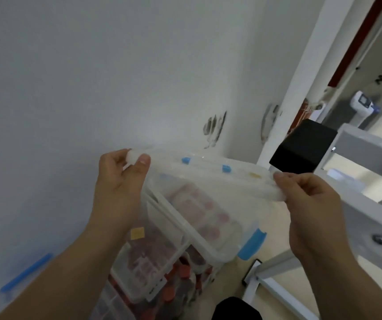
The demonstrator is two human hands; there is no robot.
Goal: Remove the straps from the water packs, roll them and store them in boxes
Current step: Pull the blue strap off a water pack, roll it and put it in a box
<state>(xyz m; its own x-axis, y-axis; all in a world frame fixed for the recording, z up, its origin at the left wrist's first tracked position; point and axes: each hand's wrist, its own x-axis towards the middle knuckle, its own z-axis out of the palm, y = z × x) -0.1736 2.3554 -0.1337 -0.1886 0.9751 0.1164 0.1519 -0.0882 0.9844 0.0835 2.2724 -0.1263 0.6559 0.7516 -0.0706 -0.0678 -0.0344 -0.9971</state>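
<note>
Left hand (118,181), right hand (310,192) pinching water pack (208,173) ends, box (210,247) below

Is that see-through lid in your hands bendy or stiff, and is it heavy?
Probably a bit bendy: the clear lid arcs slightly between the left hand and right hand. Likely light, since only fingertips pinch its ends. Its smooth plastic may be slippery, so it could slide out of so small a grip.
</note>
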